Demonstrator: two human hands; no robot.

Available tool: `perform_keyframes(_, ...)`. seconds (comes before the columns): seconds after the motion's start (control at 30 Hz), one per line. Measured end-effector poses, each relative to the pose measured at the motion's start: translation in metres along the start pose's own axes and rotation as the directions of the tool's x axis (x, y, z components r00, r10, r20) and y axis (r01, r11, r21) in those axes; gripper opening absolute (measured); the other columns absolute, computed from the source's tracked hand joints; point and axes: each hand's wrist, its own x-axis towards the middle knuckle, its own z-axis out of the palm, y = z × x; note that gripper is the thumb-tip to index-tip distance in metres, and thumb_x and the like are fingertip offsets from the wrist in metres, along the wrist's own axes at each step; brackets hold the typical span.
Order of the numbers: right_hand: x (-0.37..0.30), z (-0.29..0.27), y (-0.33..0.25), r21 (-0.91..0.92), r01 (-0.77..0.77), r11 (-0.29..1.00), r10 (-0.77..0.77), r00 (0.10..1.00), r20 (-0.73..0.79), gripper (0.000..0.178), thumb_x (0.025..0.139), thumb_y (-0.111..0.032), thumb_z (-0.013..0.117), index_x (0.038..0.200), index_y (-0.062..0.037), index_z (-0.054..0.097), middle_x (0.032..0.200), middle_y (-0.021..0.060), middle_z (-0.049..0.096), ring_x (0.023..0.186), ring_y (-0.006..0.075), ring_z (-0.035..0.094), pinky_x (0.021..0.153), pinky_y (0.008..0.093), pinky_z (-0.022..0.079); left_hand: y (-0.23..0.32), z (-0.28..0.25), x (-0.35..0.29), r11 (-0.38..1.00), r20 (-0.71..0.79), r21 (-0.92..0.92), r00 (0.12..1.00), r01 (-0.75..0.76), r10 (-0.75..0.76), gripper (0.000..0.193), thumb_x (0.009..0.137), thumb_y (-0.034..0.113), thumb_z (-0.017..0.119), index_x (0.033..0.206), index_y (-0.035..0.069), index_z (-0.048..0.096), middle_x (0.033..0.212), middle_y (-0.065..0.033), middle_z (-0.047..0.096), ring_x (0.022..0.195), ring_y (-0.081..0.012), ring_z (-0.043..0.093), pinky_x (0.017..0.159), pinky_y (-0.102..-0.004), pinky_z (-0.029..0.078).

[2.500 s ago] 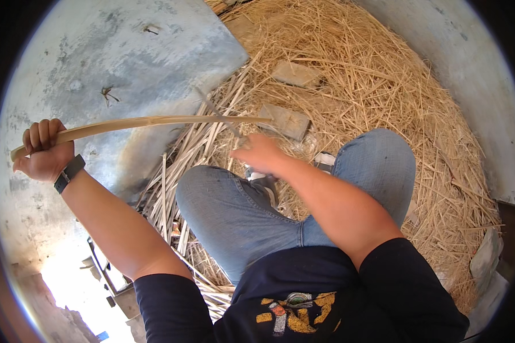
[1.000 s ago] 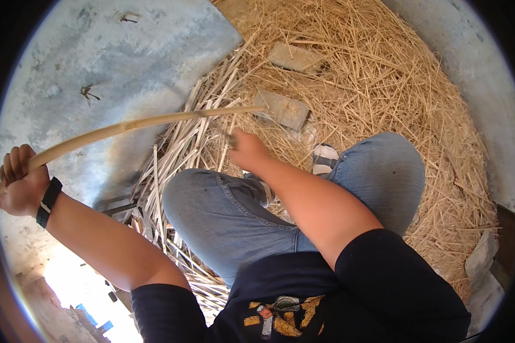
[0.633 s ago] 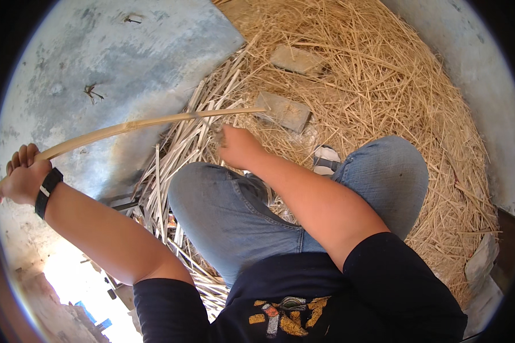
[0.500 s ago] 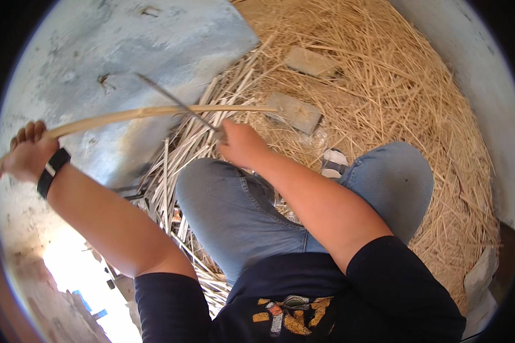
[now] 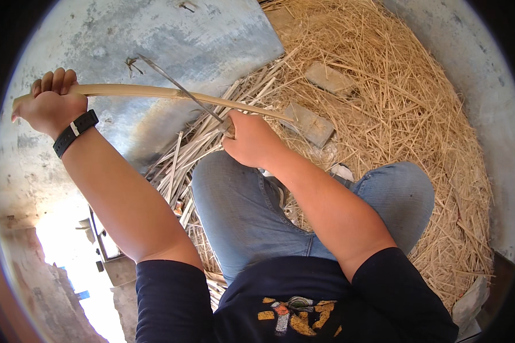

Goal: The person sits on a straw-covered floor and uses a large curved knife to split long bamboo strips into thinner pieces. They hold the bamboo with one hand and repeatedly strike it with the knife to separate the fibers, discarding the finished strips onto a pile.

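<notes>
The strip (image 5: 131, 90) is long, flat + pale tan, wide at the L end and thin at the R. It's held up by its L end, bends in a soft arc, and dips to the R. The knife (image 5: 171, 81) has a long, thin, gray blade, tip up to the L, grip end down to the R, w/ the blade crossing over the strip nr its mid; can't tell if they touch.

Blade (image 5: 165, 75) across strip (image 5: 126, 90), 2 bricks (image 5: 330, 79) ahead, room above straw (image 5: 418, 120) rightward
</notes>
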Motion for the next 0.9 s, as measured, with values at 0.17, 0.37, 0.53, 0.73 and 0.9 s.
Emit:
perform_keyframes(0.17,0.006,-0.004,0.026,0.084,-0.109,0.990,0.108,0.994,0.015,0.037,0.081,-0.011,0.063,0.114,0.0058,0.060,0.098,0.0245,0.068,0.095,0.0366,0.068,0.084,0.0443,0.054,0.001,-0.009,0.011,0.988,0.222,-0.130,0.973,0.086,-0.055,0.067,0.093,0.075,0.030,0.068,0.013,0.032,0.057,-0.0002,0.026,0.050,-0.0131,0.019,0.048,-0.0267,0.019)
perform_keyframes(0.37,0.004,-0.009,0.057,0.023,-0.352,0.936,0.353,0.935,-0.022,0.044,0.083,-0.012,0.065,0.123,0.0041,0.057,0.099,0.0197,0.068,0.090,0.0280,0.068,0.078,0.0390,0.054,0.000,-0.039,0.035,0.810,0.651,-0.379,0.751,0.448,-0.110,0.070,0.089,0.080,0.033,0.061,0.016,0.036,0.054,0.0039,0.030,0.048,-0.0114,0.023,0.049,-0.0259,0.023)
perform_keyframes(0.53,0.000,-0.028,-0.014,0.016,-0.096,0.995,0.093,0.986,0.136,0.044,0.083,-0.015,0.067,0.121,0.0048,0.058,0.101,0.0205,0.068,0.093,0.0279,0.067,0.081,0.0377,0.053,-0.003,-0.052,0.041,0.774,0.709,-0.376,0.696,0.510,-0.115,0.072,0.085,0.084,0.036,0.060,0.017,0.039,0.053,0.0050,0.035,0.049,-0.0106,0.031,0.051,-0.0257,0.029)
perform_keyframes(0.73,0.009,-0.013,0.002,0.215,-0.001,0.977,-0.021,0.995,0.102,0.046,0.084,-0.015,0.066,0.124,0.0041,0.055,0.088,0.0135,0.064,0.082,0.0224,0.063,0.074,0.0372,0.052,-0.005,-0.039,0.042,0.721,0.775,-0.385,0.626,0.576,-0.086,0.072,0.084,0.085,0.036,0.059,0.018,0.040,0.053,0.0062,0.034,0.048,-0.0105,0.034,0.052,-0.0262,0.032)
perform_keyframes(0.9,0.002,-0.020,0.027,0.295,-0.474,0.830,0.436,0.880,0.187,0.040,0.084,-0.013,0.064,0.119,0.0042,0.056,0.076,0.0085,0.059,0.067,0.0196,0.058,0.059,0.0380,0.049,-0.004,-0.050,0.049,0.775,0.739,-0.368,0.668,0.513,-0.091,0.058,0.083,0.069,0.053,0.058,0.019,0.038,0.052,0.0070,0.034,0.048,-0.0095,0.033,0.052,-0.0260,0.031)
